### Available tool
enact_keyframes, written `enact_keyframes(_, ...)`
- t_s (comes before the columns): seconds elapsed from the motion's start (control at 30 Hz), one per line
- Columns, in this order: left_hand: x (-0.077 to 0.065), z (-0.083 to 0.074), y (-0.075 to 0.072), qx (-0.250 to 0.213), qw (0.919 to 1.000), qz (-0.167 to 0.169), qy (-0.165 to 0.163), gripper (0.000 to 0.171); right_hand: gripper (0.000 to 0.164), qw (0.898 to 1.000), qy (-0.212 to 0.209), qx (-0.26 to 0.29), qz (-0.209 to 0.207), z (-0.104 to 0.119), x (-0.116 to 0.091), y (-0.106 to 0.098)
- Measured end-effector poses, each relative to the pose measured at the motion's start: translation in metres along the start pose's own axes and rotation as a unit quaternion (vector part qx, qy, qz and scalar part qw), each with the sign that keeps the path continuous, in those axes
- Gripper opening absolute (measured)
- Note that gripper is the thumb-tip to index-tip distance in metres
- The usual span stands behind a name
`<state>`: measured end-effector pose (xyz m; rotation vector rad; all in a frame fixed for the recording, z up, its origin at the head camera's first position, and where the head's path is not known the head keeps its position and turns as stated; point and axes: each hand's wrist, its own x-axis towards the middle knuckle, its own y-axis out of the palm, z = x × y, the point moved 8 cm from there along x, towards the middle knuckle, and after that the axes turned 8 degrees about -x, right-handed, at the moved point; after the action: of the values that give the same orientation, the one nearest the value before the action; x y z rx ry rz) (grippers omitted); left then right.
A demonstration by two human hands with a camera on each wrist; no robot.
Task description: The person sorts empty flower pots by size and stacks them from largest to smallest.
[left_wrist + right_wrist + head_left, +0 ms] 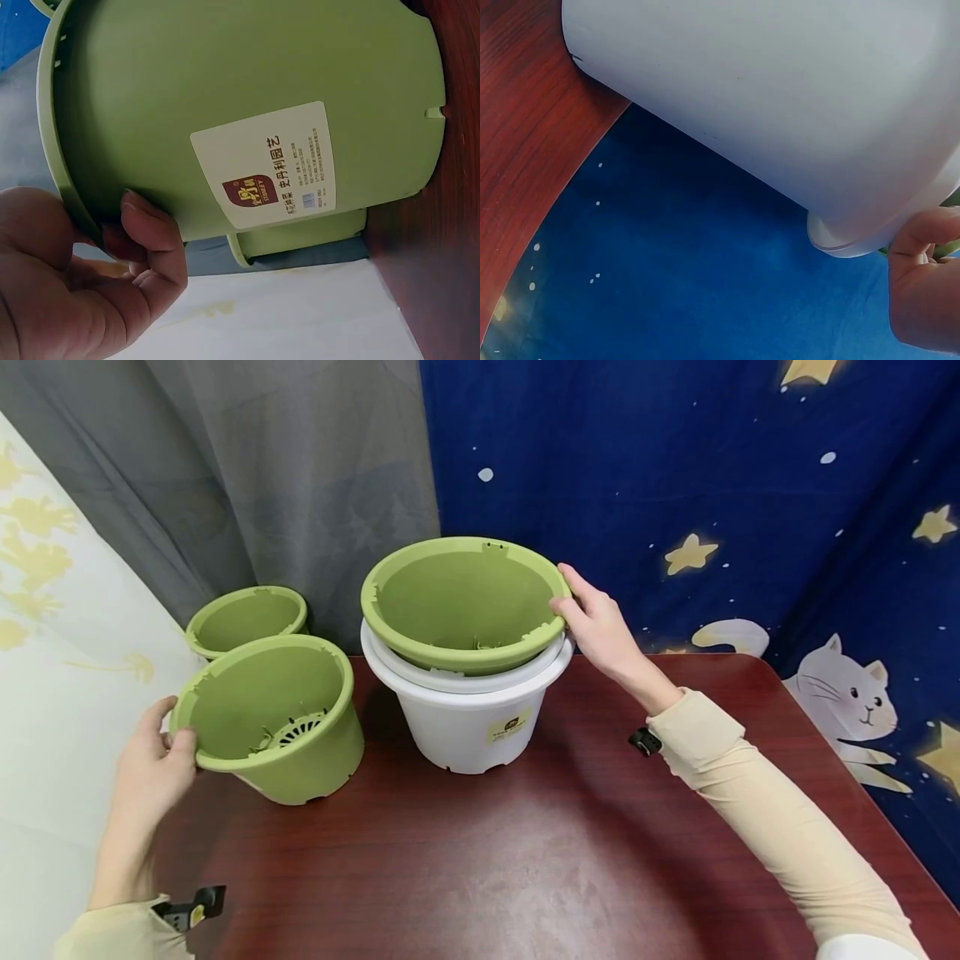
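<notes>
Pots in hand: left hand (153, 760) on near green pot (270, 689), right hand (596, 620) on upper green pot (465, 597), hands well apart.
I had the left thumb and fingers clamped on the near pot's outer rim, toward the left of the table (487, 860); could not tell whether its base sat fully flat. The right hand pinched the upper pot's right rim; that pot sat partly inside the white pot (465, 727), its rim above the white one. Judgement: gripping one side risked tipping and binding it, so slow, level motion in line with the white walls suited best, with a light left grip for steadiness.
</notes>
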<state>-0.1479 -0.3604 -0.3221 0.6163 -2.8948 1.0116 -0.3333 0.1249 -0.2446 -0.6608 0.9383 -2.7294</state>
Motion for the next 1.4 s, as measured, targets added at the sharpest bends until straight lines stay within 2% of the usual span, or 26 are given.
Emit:
enact_keyframes(0.1,0.000,0.003,0.001,-0.008,0.9999,0.001,-0.009,0.061,0.059,1.000,0.001,0.000,-0.002,-0.001,0.000,0.001)
enact_keyframes(0.33,-0.002,0.005,-0.003,-0.063,0.9975,-0.010,-0.032,0.062,0.059,1.000,0.002,-0.002,-0.005,-0.002,0.000,0.001)
enact_keyframes(0.53,-0.004,0.001,-0.007,-0.073,0.9964,-0.011,-0.040,0.065,0.059,1.000,0.002,0.003,-0.005,-0.002,0.000,0.000)
enact_keyframes(0.8,-0.010,-0.012,-0.017,-0.129,0.9884,-0.065,-0.048,0.064,0.060,1.000,0.000,0.003,-0.010,-0.002,0.002,0.000)
enact_keyframes(0.93,-0.016,-0.021,-0.025,-0.126,0.9864,-0.093,-0.051,0.063,0.061,1.000,-0.003,0.008,-0.007,-0.001,0.001,0.001)
enact_keyframes(1.13,-0.020,-0.030,-0.033,-0.142,0.9793,-0.126,-0.069,0.060,0.061,1.000,-0.001,0.010,-0.011,0.000,0.001,0.001)
enact_keyframes(1.37,-0.022,-0.037,-0.043,-0.179,0.9673,-0.163,-0.076,0.056,0.060,1.000,0.003,0.016,0.000,0.000,0.000,0.002)
enact_keyframes(1.4,-0.022,-0.038,-0.044,-0.194,0.9636,-0.167,-0.075,0.057,0.060,1.000,0.003,0.017,0.001,0.000,0.000,0.002)
